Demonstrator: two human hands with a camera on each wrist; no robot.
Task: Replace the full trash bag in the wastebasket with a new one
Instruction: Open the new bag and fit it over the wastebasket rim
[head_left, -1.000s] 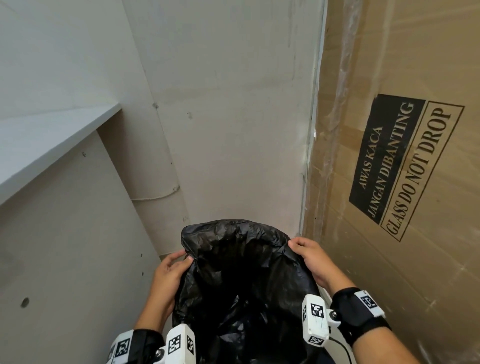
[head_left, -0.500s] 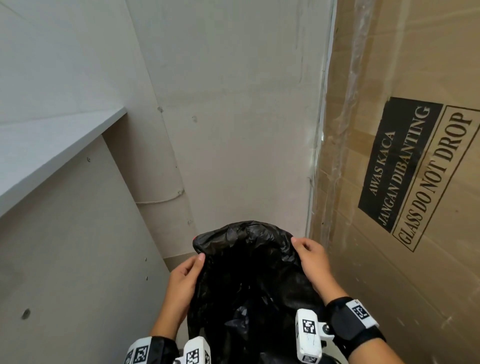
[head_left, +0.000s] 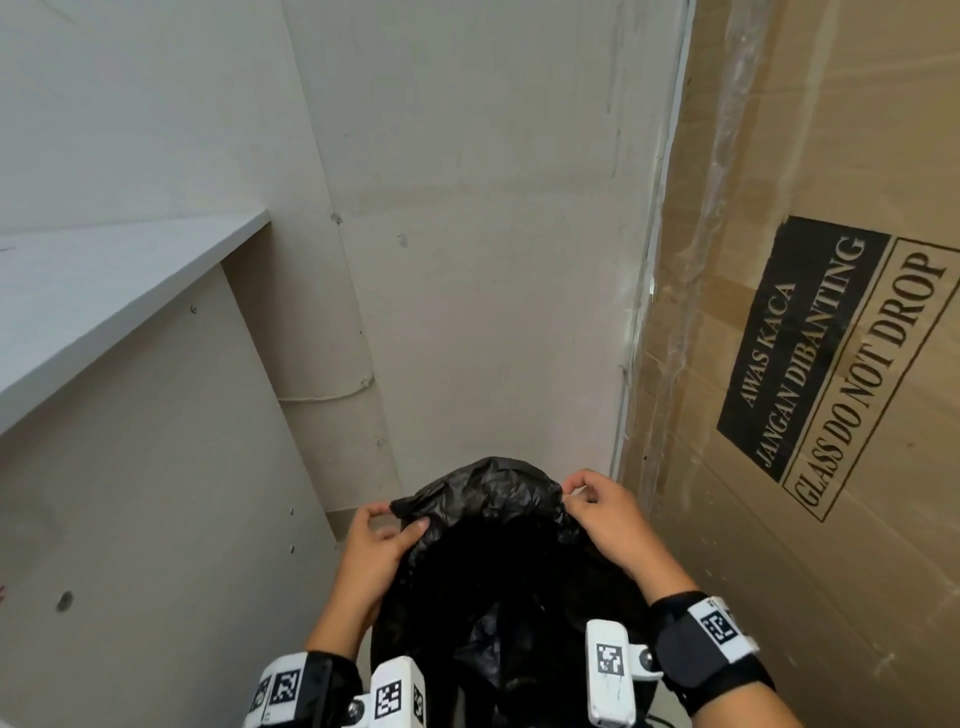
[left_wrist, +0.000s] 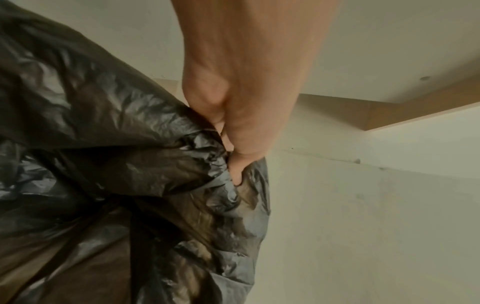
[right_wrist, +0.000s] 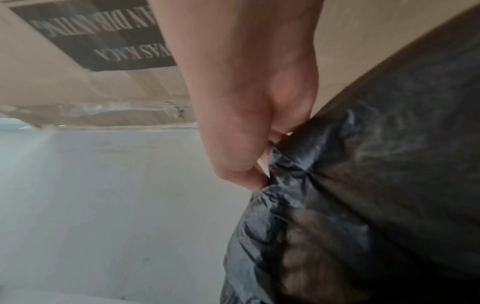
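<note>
A crinkled black trash bag (head_left: 498, 525) hangs open between my hands at the bottom centre of the head view. My left hand (head_left: 382, 530) pinches its left rim between thumb and fingers, and the left wrist view shows that left hand (left_wrist: 233, 160) curled into the black trash bag (left_wrist: 116, 164). My right hand (head_left: 587, 496) pinches the right rim, seen close in the right wrist view as the right hand (right_wrist: 257, 172) on the bag's (right_wrist: 363, 185) gathered edge. The wastebasket is hidden under the bag.
A tall cardboard box (head_left: 831, 312) marked "GLASS DO NOT DROP" stands close on the right. A grey shelf (head_left: 104, 301) and its side panel (head_left: 156, 519) close in the left. A plain wall (head_left: 493, 260) lies straight ahead, forming a narrow corner.
Both hands have moved up and toward each other along the rim. The bag's mouth has narrowed and its far edge has been lifted and gathered.
</note>
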